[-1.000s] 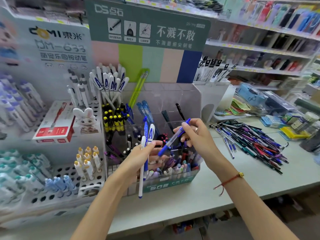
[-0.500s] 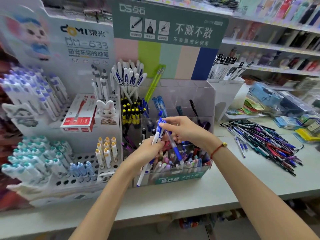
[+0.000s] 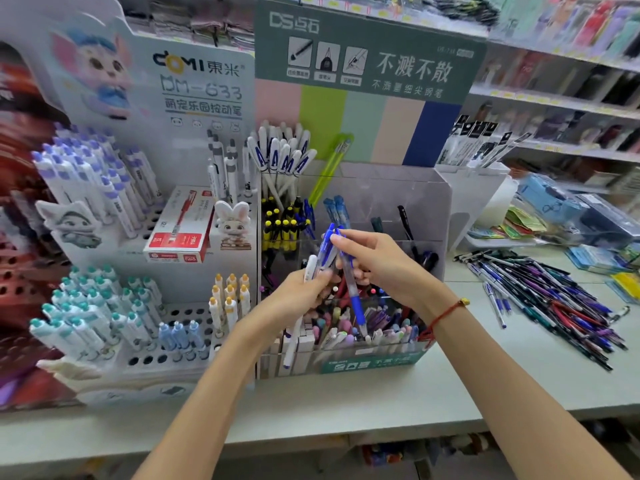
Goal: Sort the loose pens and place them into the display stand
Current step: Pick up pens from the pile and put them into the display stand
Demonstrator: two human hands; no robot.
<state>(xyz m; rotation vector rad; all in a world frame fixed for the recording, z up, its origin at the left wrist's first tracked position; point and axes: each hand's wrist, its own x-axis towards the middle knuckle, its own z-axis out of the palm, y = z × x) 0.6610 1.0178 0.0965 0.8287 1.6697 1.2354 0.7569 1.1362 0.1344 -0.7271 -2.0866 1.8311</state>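
Observation:
My left hand (image 3: 302, 293) grips a small bunch of white and blue pens (image 3: 293, 344) upright in front of the clear display stand (image 3: 391, 199). My right hand (image 3: 377, 263) pinches a blue pen (image 3: 354, 299) near its top, its tip pointing down toward the stand's front compartments, right beside the bunch. A pile of loose pens (image 3: 547, 299) lies on the counter to the right, apart from both hands.
A white Domi pen rack (image 3: 138, 306) with a red pen box (image 3: 180, 233) stands to the left. A white holder of refills (image 3: 474, 181) sits behind the stand on the right. Shelves of stationery run along the back. The counter edge (image 3: 311, 441) is near me.
The view has shifted left. My right hand has brought the blue pen from a slant to nearly upright and closer to the bunch in my left hand.

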